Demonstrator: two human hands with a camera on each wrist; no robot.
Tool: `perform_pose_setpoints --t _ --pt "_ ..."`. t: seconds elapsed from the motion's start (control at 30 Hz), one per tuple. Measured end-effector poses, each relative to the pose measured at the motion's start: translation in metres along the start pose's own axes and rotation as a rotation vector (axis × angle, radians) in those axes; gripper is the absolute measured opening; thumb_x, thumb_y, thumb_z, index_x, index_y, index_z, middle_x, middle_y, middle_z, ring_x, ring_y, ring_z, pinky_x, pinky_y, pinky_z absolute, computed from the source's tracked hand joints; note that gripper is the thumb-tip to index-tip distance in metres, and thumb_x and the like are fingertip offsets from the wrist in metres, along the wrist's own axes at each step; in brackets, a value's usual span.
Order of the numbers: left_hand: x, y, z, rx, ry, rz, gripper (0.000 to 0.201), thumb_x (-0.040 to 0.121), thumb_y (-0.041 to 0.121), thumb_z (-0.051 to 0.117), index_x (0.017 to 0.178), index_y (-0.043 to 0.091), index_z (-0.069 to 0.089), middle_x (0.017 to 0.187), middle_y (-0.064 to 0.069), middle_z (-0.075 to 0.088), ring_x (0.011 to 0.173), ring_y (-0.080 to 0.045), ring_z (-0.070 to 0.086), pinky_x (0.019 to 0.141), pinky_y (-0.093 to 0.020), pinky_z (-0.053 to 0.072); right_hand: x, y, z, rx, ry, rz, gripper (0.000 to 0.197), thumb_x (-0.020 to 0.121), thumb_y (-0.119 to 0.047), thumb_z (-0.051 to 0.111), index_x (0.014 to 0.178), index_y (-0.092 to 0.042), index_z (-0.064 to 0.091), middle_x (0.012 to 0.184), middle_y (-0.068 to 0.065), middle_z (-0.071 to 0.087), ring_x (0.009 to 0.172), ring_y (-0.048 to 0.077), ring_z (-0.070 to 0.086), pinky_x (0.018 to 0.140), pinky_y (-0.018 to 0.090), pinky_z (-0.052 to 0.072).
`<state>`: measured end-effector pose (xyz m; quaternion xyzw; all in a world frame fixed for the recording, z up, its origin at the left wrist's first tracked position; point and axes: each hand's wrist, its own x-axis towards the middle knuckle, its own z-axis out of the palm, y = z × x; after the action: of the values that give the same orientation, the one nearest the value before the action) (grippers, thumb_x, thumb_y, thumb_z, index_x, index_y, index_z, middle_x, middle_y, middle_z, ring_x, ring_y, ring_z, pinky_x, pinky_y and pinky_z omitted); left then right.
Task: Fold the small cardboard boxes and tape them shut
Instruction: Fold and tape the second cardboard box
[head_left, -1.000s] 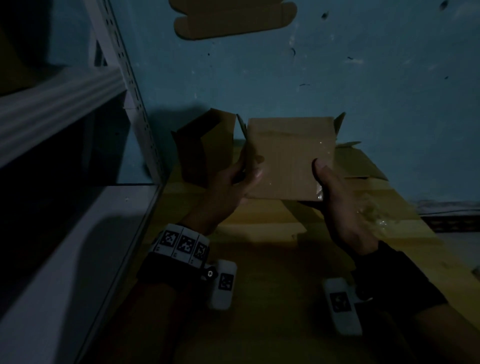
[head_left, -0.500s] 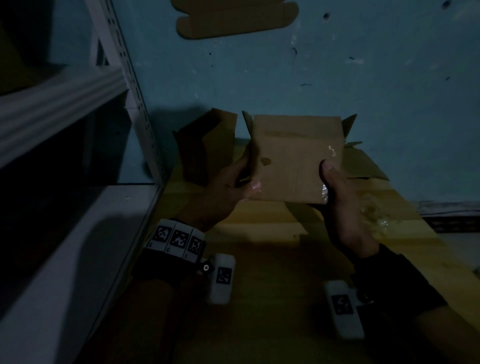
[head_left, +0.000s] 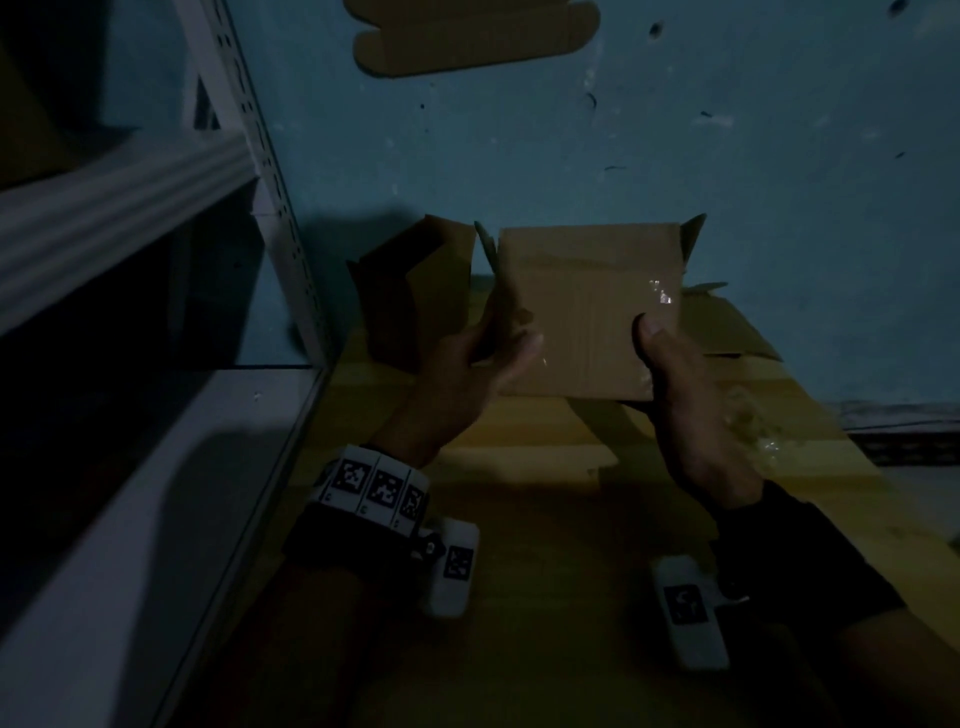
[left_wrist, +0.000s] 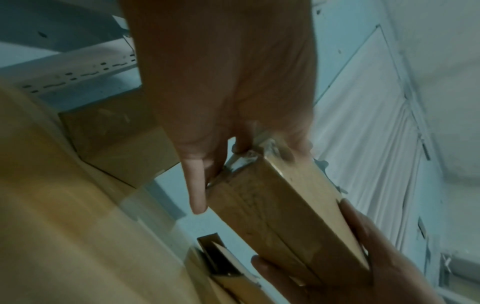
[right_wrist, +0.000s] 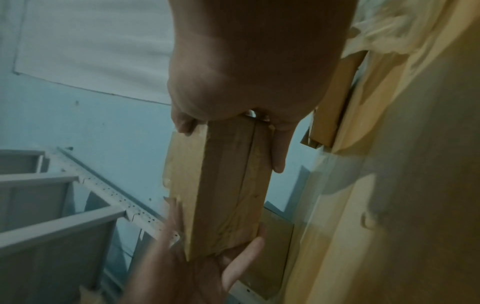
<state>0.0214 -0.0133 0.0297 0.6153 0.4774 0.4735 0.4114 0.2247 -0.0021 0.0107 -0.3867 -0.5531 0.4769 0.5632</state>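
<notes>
A small brown cardboard box (head_left: 582, 312) is held upright above the wooden table (head_left: 519, 519), its broad face toward me. My left hand (head_left: 498, 348) grips its left edge, thumb in front and fingers behind. My right hand (head_left: 654, 364) grips the lower right corner the same way. Two small flaps stick up at the top corners. In the left wrist view the box (left_wrist: 280, 205) shows a narrow side with shiny clear tape along its seam. In the right wrist view the box (right_wrist: 226, 185) hangs between my right hand's fingers (right_wrist: 279, 154) and my left hand (right_wrist: 202, 267).
A second open box (head_left: 415, 296) stands at the back left against the blue wall. A flattened box (head_left: 727, 332) lies at the back right, with crumpled clear plastic (head_left: 753, 421) nearer. A grey metal shelf (head_left: 130, 218) fills the left side. A flat cardboard blank (head_left: 478, 36) is on the wall.
The box has shifted slightly to the right between my hands and its top corner flaps have splayed out a little. Both hands have kept their hold.
</notes>
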Motion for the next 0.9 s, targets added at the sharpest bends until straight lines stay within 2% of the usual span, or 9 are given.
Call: perform_pose_setpoints --t 0.1,0.27,0.37,0.47,0.53,0.6,0.7,0.8,0.9 --pt "0.001 -0.002 0.001 0.027 -0.012 0.034 0.026 0.093 0.030 0.060 0.118 0.025 0.062 0.100 0.021 0.066 0.094 0.009 0.064 0.081 -0.012 0.050 0.001 0.002 0.000 0.023 0.015 0.029 0.043 0.099 -0.050 0.045 0.132 -0.027 0.059 0.124 -0.002 0.070 0.114 0.016 0.068 0.090 0.041 0.058" --pt "0.002 -0.002 -0.002 0.064 -0.046 0.073 0.039 0.097 0.020 0.055 0.136 0.017 0.052 0.107 0.026 0.058 0.090 0.021 0.058 0.074 -0.003 0.047 0.002 0.005 -0.002 0.056 0.040 0.059 0.037 0.100 -0.053 0.046 0.127 -0.032 0.061 0.124 -0.002 0.070 0.117 0.020 0.066 0.090 0.043 0.057" --pt "0.004 -0.003 -0.005 0.050 -0.052 0.079 0.041 0.098 0.012 0.054 0.139 0.010 0.049 0.111 0.019 0.060 0.095 0.015 0.060 0.076 -0.006 0.048 0.000 0.009 -0.003 0.068 0.024 0.062 0.046 0.099 -0.057 0.047 0.132 -0.028 0.060 0.128 0.002 0.068 0.119 0.023 0.065 0.095 0.049 0.054" --pt "0.005 -0.004 -0.011 0.027 -0.074 0.081 0.046 0.097 0.008 0.054 0.141 0.004 0.047 0.122 0.003 0.062 0.108 -0.002 0.061 0.084 -0.013 0.051 -0.001 0.008 -0.001 0.061 0.034 0.057 0.047 0.097 -0.057 0.045 0.130 -0.028 0.061 0.123 -0.002 0.071 0.113 0.017 0.069 0.085 0.039 0.054" --pt "0.005 -0.005 -0.013 0.004 -0.087 0.089 0.048 0.095 0.007 0.056 0.142 0.002 0.046 0.125 0.000 0.062 0.112 -0.008 0.061 0.087 -0.018 0.051 -0.002 0.008 0.000 0.061 0.040 0.049 0.047 0.096 -0.057 0.044 0.129 -0.027 0.061 0.122 -0.002 0.072 0.110 0.017 0.069 0.080 0.034 0.054" --pt "0.006 -0.007 -0.014 -0.019 -0.094 0.092 0.051 0.094 0.005 0.058 0.143 0.001 0.044 0.125 -0.001 0.062 0.113 -0.010 0.061 0.089 -0.022 0.052 -0.002 0.009 -0.001 0.066 0.051 0.042 0.048 0.096 -0.058 0.047 0.130 -0.026 0.060 0.124 0.000 0.071 0.112 0.019 0.069 0.081 0.037 0.054" --pt "0.006 -0.009 -0.016 -0.053 -0.118 0.105 0.055 0.092 0.006 0.060 0.144 -0.001 0.042 0.131 -0.008 0.060 0.120 -0.019 0.059 0.094 -0.030 0.052 -0.003 0.011 -0.003 0.061 0.051 0.041 0.054 0.091 -0.063 0.050 0.129 -0.026 0.059 0.127 0.002 0.069 0.115 0.022 0.067 0.090 0.045 0.054" --pt "0.006 -0.009 -0.018 -0.086 -0.135 0.118 0.062 0.084 0.008 0.062 0.143 0.001 0.044 0.125 -0.001 0.062 0.115 -0.014 0.061 0.090 -0.026 0.052 -0.004 0.010 -0.003 0.065 0.028 0.027 0.058 0.090 -0.064 0.050 0.133 -0.026 0.056 0.129 0.003 0.067 0.117 0.023 0.066 0.097 0.051 0.053" --pt "0.005 -0.007 -0.019 -0.101 -0.146 0.126 0.063 0.083 0.001 0.062 0.141 0.009 0.040 0.122 0.005 0.061 0.110 -0.005 0.063 0.087 -0.022 0.052 -0.005 0.009 -0.002 0.070 0.016 -0.007 0.045 0.097 -0.058 0.046 0.128 -0.029 0.060 0.129 0.004 0.068 0.119 0.024 0.065 0.100 0.056 0.051"
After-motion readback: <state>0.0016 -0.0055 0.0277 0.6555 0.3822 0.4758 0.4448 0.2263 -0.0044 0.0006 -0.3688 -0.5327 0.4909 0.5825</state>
